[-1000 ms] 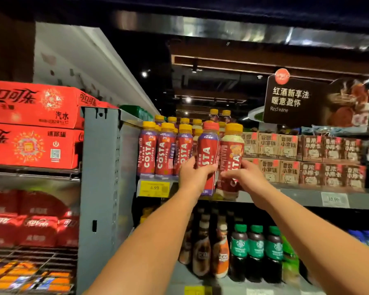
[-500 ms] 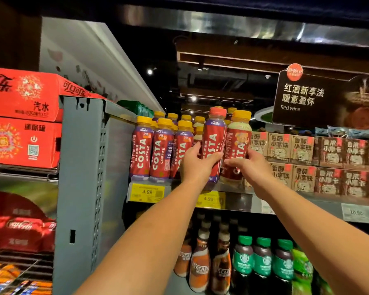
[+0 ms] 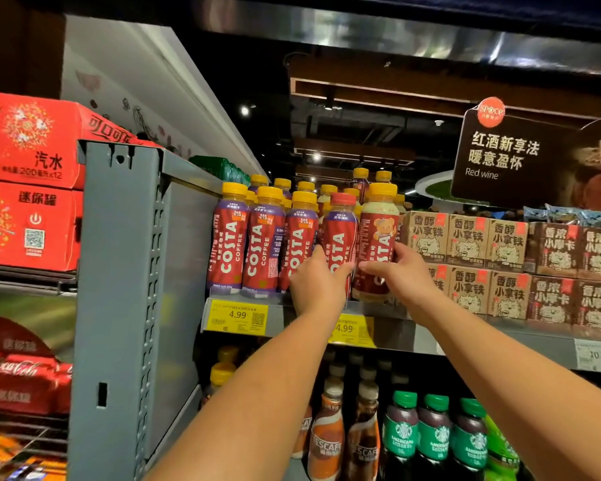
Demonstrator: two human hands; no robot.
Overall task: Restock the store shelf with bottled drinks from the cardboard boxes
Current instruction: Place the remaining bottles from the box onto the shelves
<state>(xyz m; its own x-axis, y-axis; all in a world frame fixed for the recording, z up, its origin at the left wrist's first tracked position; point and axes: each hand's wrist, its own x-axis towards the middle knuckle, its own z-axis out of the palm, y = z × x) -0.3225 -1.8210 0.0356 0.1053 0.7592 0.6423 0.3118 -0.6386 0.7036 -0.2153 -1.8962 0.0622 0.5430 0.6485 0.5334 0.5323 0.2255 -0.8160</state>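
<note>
Head view: two bare forearms are seen stretched up towards the grey metal store shelf (image 3: 465, 336). The left hand (image 3: 318, 282) is wrapped round the lower half of a red-capped plastic Costa coffee bottle with a red and purple label (image 3: 339, 237), fingers curled on its left side. Right beside it, touching, a yellow-capped plastic bottle with a red bear-print label (image 3: 379, 234) is gripped by the right hand (image 3: 401, 276), thumb across the front and fingers round the right side. Both bottles are held upright at the front edge of the shelf. The bear bottle's base is seen down at shelf level; the red-capped bottle's base is hidden by the left hand, so contact cannot be told.

To the left, a front row of yellow-capped red Costa coffee bottles (image 3: 262, 241) is lined up on the same shelf, with more caps seen behind. To the right, brown printed drink cartons (image 3: 465, 237) are stacked two high. Yellow price tags marked 4.99 (image 3: 238, 315) are fixed to the shelf edge. On the level below, orange-brown Nescafé bottles (image 3: 327, 442) and green-capped dark Starbucks bottles (image 3: 434, 435) are ranged. A grey perforated metal upright (image 3: 118, 272) is seen at the left, and past it red printed cardboard cola boxes (image 3: 28, 147) are stacked. A dark hanging red-wine sign (image 3: 500, 157) is seen upper right.
</note>
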